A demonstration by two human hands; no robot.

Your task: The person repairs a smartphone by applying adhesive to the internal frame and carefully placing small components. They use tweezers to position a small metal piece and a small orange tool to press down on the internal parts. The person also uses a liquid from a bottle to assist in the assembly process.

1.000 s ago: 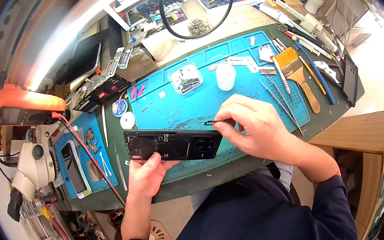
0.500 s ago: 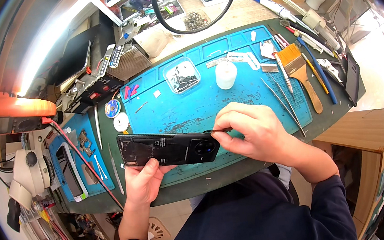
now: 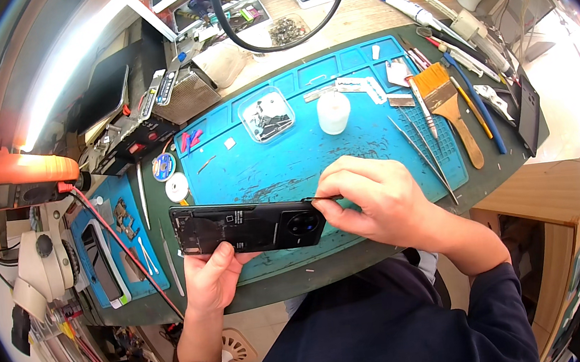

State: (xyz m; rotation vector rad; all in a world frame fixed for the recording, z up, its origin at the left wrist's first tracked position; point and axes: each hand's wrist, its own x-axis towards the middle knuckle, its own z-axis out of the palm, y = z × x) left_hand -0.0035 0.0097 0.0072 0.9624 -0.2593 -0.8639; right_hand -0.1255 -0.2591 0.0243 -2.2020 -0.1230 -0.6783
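A black smartphone point(image 3: 259, 226), its dark back toward me and its round camera ring at the right end, is held level above the front of the blue work mat. My left hand point(image 3: 211, 275) grips its lower left edge, thumb on the back and fingers underneath. At the phone's upper right corner, my right hand point(image 3: 376, 196) pinches a thin dark strip point(image 3: 319, 198) between thumb and forefinger. That strip touches or nearly touches the phone's edge; its exact kind is too small to make out.
Behind the phone, the blue mat point(image 3: 247, 175) carries a white bottle point(image 3: 334, 113) and a clear tub of small parts point(image 3: 267, 115). To the right lie tweezers point(image 3: 420, 153) and a wide brush point(image 3: 448, 101). An orange meter point(image 3: 24, 177) with a red lead stands at left.
The whole scene has shifted slightly left in the picture as the view moved. My grip on the phone and the pinch at its corner look the same.
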